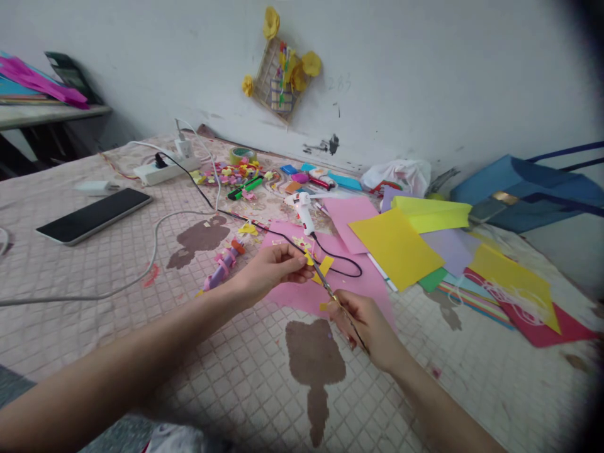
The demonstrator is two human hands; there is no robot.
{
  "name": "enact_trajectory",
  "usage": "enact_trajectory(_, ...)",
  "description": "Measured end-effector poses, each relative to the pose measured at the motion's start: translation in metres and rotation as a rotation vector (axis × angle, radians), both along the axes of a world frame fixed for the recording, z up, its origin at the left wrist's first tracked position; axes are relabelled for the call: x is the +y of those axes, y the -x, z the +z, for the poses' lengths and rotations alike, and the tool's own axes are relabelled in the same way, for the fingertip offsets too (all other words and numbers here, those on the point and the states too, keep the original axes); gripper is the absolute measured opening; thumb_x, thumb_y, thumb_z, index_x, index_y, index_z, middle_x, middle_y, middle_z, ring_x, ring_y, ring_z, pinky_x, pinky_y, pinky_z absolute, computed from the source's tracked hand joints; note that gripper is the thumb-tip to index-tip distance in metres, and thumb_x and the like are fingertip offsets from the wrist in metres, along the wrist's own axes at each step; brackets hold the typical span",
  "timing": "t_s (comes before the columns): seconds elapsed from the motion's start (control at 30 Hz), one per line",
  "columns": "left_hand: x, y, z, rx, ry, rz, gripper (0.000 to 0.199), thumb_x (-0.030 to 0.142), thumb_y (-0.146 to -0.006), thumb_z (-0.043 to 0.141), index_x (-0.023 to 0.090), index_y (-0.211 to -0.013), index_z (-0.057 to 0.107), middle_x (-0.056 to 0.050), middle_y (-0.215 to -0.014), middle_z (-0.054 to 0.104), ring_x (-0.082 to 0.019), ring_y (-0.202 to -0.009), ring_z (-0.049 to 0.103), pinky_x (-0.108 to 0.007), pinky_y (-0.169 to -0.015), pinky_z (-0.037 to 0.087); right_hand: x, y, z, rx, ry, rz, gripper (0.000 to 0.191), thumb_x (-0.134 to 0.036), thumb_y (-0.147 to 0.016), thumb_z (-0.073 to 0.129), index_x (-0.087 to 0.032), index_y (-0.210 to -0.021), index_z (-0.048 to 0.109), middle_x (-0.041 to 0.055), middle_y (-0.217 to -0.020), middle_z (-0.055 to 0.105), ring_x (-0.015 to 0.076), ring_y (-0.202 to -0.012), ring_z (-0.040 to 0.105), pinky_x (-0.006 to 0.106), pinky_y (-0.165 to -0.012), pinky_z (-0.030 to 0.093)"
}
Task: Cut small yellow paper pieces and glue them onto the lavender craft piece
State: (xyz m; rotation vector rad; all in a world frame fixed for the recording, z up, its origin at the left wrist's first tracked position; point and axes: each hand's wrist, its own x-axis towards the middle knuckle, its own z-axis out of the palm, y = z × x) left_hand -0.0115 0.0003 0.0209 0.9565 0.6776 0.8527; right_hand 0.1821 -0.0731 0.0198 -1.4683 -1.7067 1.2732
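My left hand (283, 267) pinches a small yellow paper piece (309, 257) above the pink sheet (287, 302). My right hand (361, 321) is closed around slim metal tweezers (325, 282), whose tips reach the yellow piece by my left fingertips. Yellow paper strips (325, 265) lie just below the tips. Behind my hands a white glue gun (302, 211) rests with its black cord looping over the pink sheet. Left of my left hand is a purple roll (223, 267) wound with pink and orange bits.
At left lie a black phone (94, 216) and a white power strip (165, 170) with trailing cables. Small colourful flowers (231, 173), a green cutter (245, 187) and tape (243, 155) sit toward the wall. Coloured paper sheets (396, 245) and a blue bag (528, 195) occupy the right.
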Motion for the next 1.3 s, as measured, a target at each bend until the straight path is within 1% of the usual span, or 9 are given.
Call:
enact_trajectory(0.33,-0.0005,-0.0004,0.0011,0.042,-0.033,0.026,0.018,0.026,-0.077,0.065,0.012,-0.075,0.054,-0.003,-0.069,0.065,-0.011,-0.068,0.063,-0.027,-0.071,0.048,0.0017,0.0,0.0014,-0.028,-0.01,0.011,0.038,-0.049,-0.086,0.045,-0.02,-0.062,0.04,-0.007,-0.049,0.036,0.0085,-0.042,0.035,0.02,-0.04,0.025)
enact_trajectory(0.57,0.0009,0.0005,0.0012,0.079,-0.074,0.026,0.017,0.024,-0.078,0.064,0.012,-0.075,0.054,-0.004,-0.069,0.066,-0.011,-0.068,0.063,-0.025,-0.068,0.048,0.0011,-0.0001,0.0024,-0.075,-0.035,0.021,0.036,-0.047,-0.086,0.046,-0.02,-0.062,0.04,-0.0062,-0.05,0.036,0.009,-0.044,0.034,0.021,-0.041,0.025)
enact_trajectory(0.73,0.0009,0.0011,0.0017,0.093,-0.094,0.026,0.016,0.024,-0.078,0.064,0.012,-0.076,0.054,-0.005,-0.07,0.067,-0.011,-0.068,0.063,-0.026,-0.068,0.048,0.0008,-0.0002,0.0027,-0.12,-0.057,0.025,0.037,-0.046,-0.086,0.046,-0.02,-0.061,0.039,-0.0062,-0.049,0.035,0.0092,-0.043,0.034,0.021,-0.041,0.024)
enact_trajectory(1.03,0.0036,0.0016,0.0008,0.102,-0.105,0.03,0.016,0.022,-0.077,0.065,0.011,-0.075,0.054,-0.005,-0.071,0.067,-0.011,-0.068,0.063,-0.025,-0.068,0.049,0.0025,-0.0005,0.0037,-0.175,-0.094,0.031,0.04,-0.048,-0.086,0.046,-0.02,-0.059,0.036,-0.0065,-0.047,0.034,0.009,-0.044,0.033,0.021,-0.041,0.023)
enact_trajectory(1.17,0.0034,0.0017,-0.0001,0.095,-0.092,0.024,0.016,0.022,-0.076,0.065,0.011,-0.075,0.054,-0.005,-0.071,0.067,-0.012,-0.068,0.063,-0.026,-0.068,0.048,0.0029,-0.0005,0.0031,-0.154,-0.081,0.025,0.04,-0.049,-0.085,0.047,-0.02,-0.059,0.037,-0.007,-0.046,0.034,0.0086,-0.043,0.033,0.021,-0.04,0.023)
enact_trajectory(1.3,0.001,0.0002,0.0003,0.053,-0.046,0.034,0.015,0.022,-0.077,0.065,0.012,-0.075,0.053,-0.004,-0.07,0.066,-0.011,-0.067,0.063,-0.026,-0.069,0.048,0.0017,-0.0004,0.0008,-0.068,-0.029,0.019,0.038,-0.048,-0.086,0.045,-0.02,-0.061,0.039,-0.0072,-0.047,0.035,0.0079,-0.041,0.034,0.02,-0.04,0.025)
